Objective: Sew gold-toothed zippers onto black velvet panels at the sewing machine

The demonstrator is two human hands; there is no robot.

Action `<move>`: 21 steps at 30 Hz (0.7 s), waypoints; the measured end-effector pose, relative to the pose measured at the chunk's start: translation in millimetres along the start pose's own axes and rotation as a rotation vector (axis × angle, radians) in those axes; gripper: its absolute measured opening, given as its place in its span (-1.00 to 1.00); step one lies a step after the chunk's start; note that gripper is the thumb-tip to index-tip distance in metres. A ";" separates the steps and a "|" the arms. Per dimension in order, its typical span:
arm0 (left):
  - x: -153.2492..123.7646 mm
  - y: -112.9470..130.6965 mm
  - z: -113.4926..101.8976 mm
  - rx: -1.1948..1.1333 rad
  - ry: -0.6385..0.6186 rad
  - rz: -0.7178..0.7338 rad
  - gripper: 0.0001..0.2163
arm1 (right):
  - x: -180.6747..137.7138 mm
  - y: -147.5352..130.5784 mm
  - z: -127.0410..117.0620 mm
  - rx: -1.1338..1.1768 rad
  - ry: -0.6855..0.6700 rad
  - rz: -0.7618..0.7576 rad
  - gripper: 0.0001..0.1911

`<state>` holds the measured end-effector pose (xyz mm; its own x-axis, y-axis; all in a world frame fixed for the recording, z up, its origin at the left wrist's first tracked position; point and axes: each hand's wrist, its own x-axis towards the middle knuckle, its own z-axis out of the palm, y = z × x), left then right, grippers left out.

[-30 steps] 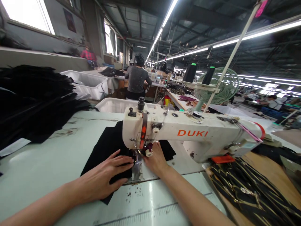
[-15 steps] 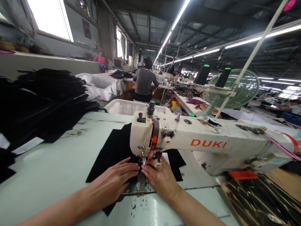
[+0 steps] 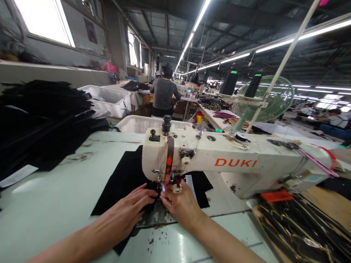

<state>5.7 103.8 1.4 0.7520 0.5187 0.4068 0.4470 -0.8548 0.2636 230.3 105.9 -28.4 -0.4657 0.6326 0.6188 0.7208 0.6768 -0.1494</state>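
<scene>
A piece of black fabric [image 3: 117,186] lies flat on the machine bed, passing under the head of a white sewing machine [image 3: 204,157]. My left hand [image 3: 134,204] rests palm down on the fabric's near part, fingers stretched out toward the needle. Just right of the presser foot, my right hand [image 3: 182,202] has its fingers bent and pressed together at the fabric's edge; the fingertips are partly hidden. A white strip [image 3: 191,187] lies on the fabric behind my right hand. The needle area is mostly covered by the machine head and my fingers.
A tall stack of black fabric pieces [image 3: 46,117] stands at the left. Behind the machine are white plastic bins [image 3: 109,100]. At the lower right, a box holds black pieces with gold edges [image 3: 298,226]. A person [image 3: 164,91] sits ahead, facing away. A green fan [image 3: 267,98] stands beyond.
The whole view has shifted, so the machine and hands appear slightly farther left. My right fingers look more curled in. Both hands stay beside the needle on the black fabric.
</scene>
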 end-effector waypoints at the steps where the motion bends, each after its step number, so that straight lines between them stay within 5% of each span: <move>1: 1.5 1.3 -1.5 0.033 -0.016 0.050 -0.60 | -0.5 0.0 -0.1 0.003 0.000 0.003 -0.90; 10: 4.3 4.3 -4.6 0.215 -0.073 0.201 -0.48 | -9.6 1.3 -10.0 0.023 -0.025 -0.052 -0.89; 16: 13.6 10.0 -14.1 0.184 -0.126 0.090 -0.49 | -7.1 1.8 -7.4 0.028 0.005 -0.050 -0.83; 21: 18.0 9.3 -16.3 0.083 -0.048 0.073 -0.48 | -2.4 2.1 -8.5 0.068 0.071 -0.034 -0.84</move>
<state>15.5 105.5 25.4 0.8055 0.4551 0.3796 0.4269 -0.8899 0.1610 237.3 102.6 -23.7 -0.4503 0.5819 0.6772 0.6674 0.7232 -0.1777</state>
